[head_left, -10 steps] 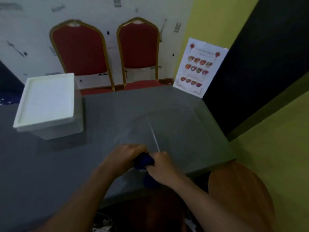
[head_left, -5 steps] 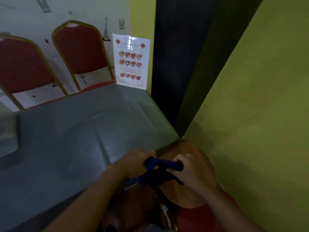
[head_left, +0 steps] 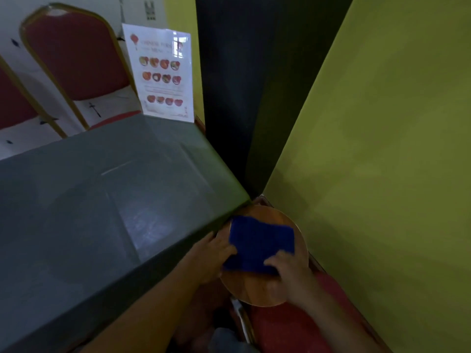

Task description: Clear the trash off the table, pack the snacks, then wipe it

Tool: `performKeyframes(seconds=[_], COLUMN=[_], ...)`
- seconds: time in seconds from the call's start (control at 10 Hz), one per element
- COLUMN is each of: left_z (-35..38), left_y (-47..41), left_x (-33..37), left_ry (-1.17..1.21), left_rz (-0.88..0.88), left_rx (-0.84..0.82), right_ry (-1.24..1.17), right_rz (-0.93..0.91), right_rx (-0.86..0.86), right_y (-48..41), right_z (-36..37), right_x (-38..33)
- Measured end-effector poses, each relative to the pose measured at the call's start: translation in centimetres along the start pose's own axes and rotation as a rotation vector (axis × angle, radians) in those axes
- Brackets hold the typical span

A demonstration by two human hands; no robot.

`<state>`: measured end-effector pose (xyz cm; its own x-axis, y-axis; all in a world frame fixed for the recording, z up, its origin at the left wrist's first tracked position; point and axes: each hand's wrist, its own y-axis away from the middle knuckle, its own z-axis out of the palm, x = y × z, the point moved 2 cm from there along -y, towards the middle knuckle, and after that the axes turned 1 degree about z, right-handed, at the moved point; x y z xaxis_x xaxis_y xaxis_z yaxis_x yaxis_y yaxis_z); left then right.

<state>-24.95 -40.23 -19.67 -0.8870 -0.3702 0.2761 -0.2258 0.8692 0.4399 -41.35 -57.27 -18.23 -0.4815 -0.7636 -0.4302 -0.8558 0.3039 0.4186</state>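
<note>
1. The laminated white menu card (head_left: 163, 72) at the grey worktop's (head_left: 102, 200) far corner shows food photos; its heading is too blurred to read.
2. Bunched between my hands half a second ago, the folded blue cloth (head_left: 258, 244) now lies flat on the round wooden stool seat (head_left: 260, 289), off the worktop's right edge.
3. My left hand (head_left: 214, 253) and right hand (head_left: 290, 273) press its near corners, fingers flat, neither grip closed.
</note>
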Motion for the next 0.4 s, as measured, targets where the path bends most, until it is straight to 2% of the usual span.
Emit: performKeyframes(seconds=[0.1,0.2,0.4], left_z=[4.6,5.5,3.9], left_y=[0.9,1.3,1.4], left_x=[0.6,1.0,0.6], left_ry=[-0.002,0.014,0.169], left_rz=[-0.073,-0.093,-0.121], left_rx=[-0.253,-0.241,-0.077], right_ry=[-0.066,-0.007,0.052], right_rz=[0.086,0.076,0.087], right_rx=[-0.238,-0.185,-0.116], right_y=[1.7,1.3,-0.9], right_z=[5.4,6.4,5.0], right_x=[1.0,0.8,-1.2])
